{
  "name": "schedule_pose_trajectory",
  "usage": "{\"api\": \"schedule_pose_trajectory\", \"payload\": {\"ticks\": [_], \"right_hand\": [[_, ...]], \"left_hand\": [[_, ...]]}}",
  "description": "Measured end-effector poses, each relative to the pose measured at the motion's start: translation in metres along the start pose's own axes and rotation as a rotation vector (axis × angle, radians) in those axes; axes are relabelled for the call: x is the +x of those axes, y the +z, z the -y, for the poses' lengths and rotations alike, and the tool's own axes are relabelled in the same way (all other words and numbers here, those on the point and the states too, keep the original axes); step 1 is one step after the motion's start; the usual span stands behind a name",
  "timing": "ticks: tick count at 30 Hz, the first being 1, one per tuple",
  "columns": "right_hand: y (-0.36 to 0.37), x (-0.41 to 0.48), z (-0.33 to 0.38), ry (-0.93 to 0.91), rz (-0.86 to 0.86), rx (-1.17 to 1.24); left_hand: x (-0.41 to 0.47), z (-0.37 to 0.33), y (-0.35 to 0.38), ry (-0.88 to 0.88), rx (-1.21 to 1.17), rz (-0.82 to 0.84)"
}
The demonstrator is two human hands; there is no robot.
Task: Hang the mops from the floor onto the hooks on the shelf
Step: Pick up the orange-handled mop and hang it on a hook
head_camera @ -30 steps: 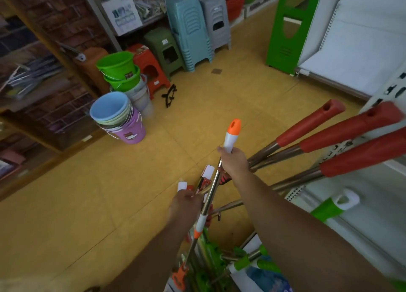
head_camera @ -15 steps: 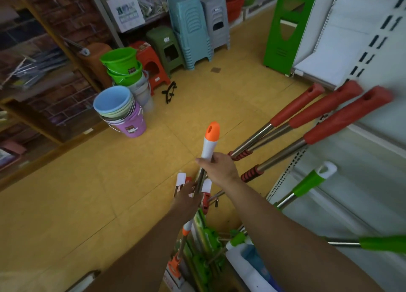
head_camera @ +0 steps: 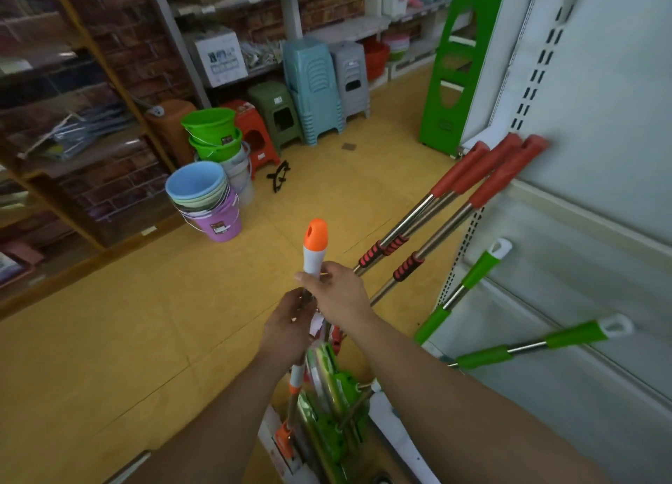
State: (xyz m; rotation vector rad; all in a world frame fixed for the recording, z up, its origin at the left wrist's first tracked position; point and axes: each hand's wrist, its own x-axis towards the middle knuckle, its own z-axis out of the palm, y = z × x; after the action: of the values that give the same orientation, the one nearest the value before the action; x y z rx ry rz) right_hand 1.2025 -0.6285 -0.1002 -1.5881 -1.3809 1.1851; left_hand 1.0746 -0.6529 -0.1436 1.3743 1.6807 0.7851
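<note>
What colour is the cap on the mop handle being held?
Orange cap, above a white plastic sleeve; clearest in the head view.

Red mop handles (head_camera: 483, 172) block shelf (head_camera: 600, 119); floor (head_camera: 109, 338) left open.

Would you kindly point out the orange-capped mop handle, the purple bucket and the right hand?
orange-capped mop handle (head_camera: 315, 237): head view, on the orange end cap.
purple bucket (head_camera: 218, 219): head view, on its side wall.
right hand (head_camera: 336, 292): head view, on the back of the hand.
</note>
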Motion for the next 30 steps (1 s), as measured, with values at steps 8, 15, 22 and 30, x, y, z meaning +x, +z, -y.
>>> {"api": "schedule_pose_trajectory", "payload": {"ticks": [8,15,22,30], "right_hand": [[0.029,-0.119,0.037,-0.102,-0.07,0.028],[0.033,-0.213,0.094,-0.184,-0.153,-0.01],[0.005,-0.275,0.147,-0.287,-0.265,-0.065],[-0.062,-0.323,0.158,-0.357,-0.433,-0.071]], "left_hand": [[-0.104,0.0,-0.056,0.162,-0.048,0.042],[-0.179,-0.013,-0.104,0.33,-0.075,-0.015],[-0.231,-0.062,-0.119,0.449,-0.168,-0.069],[-0.278,-0.117,-0.084,0.591,-0.209,-0.009]]}}
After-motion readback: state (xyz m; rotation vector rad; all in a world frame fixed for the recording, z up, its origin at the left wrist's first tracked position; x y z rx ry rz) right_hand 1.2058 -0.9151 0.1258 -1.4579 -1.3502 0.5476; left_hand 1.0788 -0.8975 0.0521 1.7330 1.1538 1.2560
